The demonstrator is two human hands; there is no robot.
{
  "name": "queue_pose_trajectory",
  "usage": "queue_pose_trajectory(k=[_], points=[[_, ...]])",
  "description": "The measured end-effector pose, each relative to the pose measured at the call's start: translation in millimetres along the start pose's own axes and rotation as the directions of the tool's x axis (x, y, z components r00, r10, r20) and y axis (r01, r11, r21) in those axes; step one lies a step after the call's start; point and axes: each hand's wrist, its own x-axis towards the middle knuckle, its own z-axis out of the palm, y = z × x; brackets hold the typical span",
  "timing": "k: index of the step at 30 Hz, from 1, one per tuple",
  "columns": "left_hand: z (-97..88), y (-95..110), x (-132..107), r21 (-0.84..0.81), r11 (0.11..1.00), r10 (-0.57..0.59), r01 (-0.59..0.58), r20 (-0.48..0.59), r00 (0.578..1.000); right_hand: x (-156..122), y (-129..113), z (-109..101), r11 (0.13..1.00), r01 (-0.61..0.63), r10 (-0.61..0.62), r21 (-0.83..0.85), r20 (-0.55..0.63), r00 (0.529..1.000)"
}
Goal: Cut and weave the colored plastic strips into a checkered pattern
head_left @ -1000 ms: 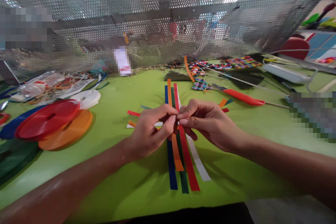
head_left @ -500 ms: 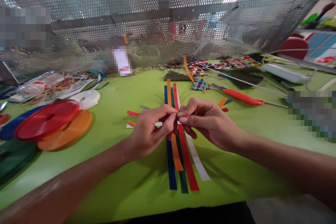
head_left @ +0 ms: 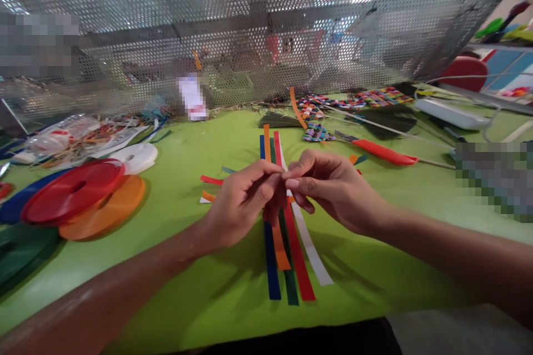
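My left hand [head_left: 239, 205] and my right hand [head_left: 337, 188] meet fingertip to fingertip over a bundle of crossing ribbon strips. Both are closed in a pinch; whatever is between the fingers is too small or hidden to make out. Running toward me from beneath them are a blue strip [head_left: 272, 269], an orange strip [head_left: 281, 244], a green strip [head_left: 292, 288], a red strip [head_left: 300, 258] and a white strip [head_left: 312, 249]. Other strips lie crosswise, with a red end [head_left: 211, 179] poking out at left. My hands cover the crossing itself.
At left lie ribbon rolls: red [head_left: 50, 194], orange [head_left: 125, 205], white [head_left: 141, 155] and green [head_left: 25, 255]. A red-handled cutter [head_left: 387, 153] rests at right, near woven colourful pieces [head_left: 318, 132]. Perforated metal panel [head_left: 250, 22] rises behind the green tabletop [head_left: 187, 299].
My hands have risen slightly with their fingertips still together, and the right hand has shifted a little. The strips beneath lie almost as before.
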Motion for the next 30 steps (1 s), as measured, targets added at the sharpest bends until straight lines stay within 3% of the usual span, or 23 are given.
queue_pose_trajectory(k=[20,30], points=[[-0.9,1.1,3.5,-0.135,0.985,-0.101,0.111,0.080,0.992,-0.1,-6.8,4.1,0.996,-0.084,0.084,0.036,0.003,0.996],[-4.7,3.6,5.1,-0.161,0.963,-0.191,0.216,0.153,0.970,-0.4,-4.4,2.8,0.999,-0.033,0.034,-0.035,0.030,0.999]])
